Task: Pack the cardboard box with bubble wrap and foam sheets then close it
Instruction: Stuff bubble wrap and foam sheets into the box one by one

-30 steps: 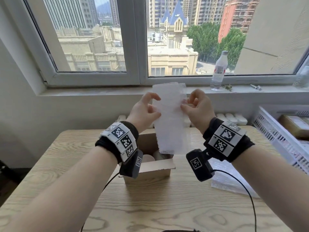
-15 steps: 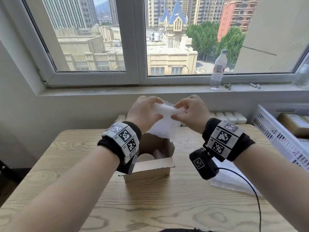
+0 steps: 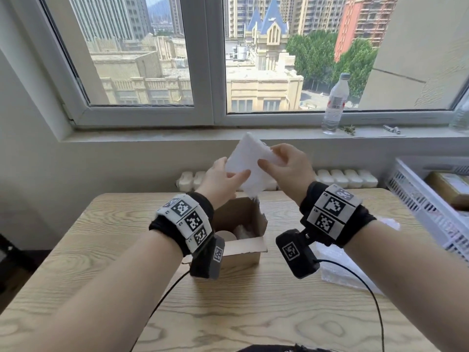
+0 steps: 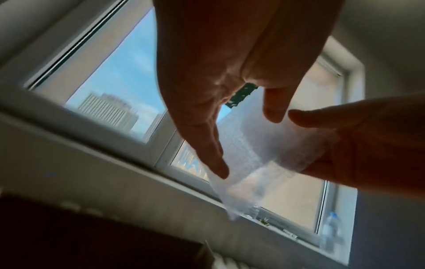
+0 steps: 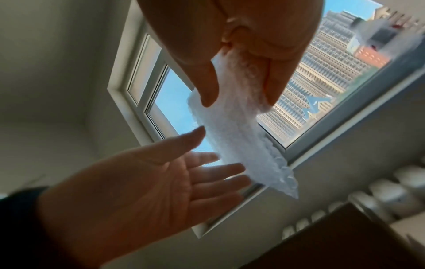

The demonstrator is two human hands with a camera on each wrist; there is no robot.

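A folded piece of white bubble wrap (image 3: pixel 245 161) is held up in the air over the open cardboard box (image 3: pixel 243 252), which stands on the wooden table (image 3: pixel 253 313). My right hand (image 3: pixel 275 161) pinches the wrap's right side between thumb and fingers; the right wrist view shows the bubble wrap (image 5: pixel 234 138) hanging from that pinch. My left hand (image 3: pixel 228 177) lies with straight fingers against the wrap's left edge, its palm open in the right wrist view (image 5: pixel 161 191). Inside the box I see a round pale object (image 3: pixel 225 236) and some white padding (image 3: pixel 243 232).
More bubble wrap (image 3: pixel 337 265) lies flat on the table at the right, partly under my right forearm. A white plastic crate (image 3: pixel 426 207) holding a brown parcel stands at the far right. A water bottle (image 3: pixel 333 102) is on the window sill, with a radiator (image 3: pixel 342 177) behind the table.
The wrap hung as a long sheet pinched by both hands; it has been folded into a compact piece. My left hand has let go and now lies flat against it.
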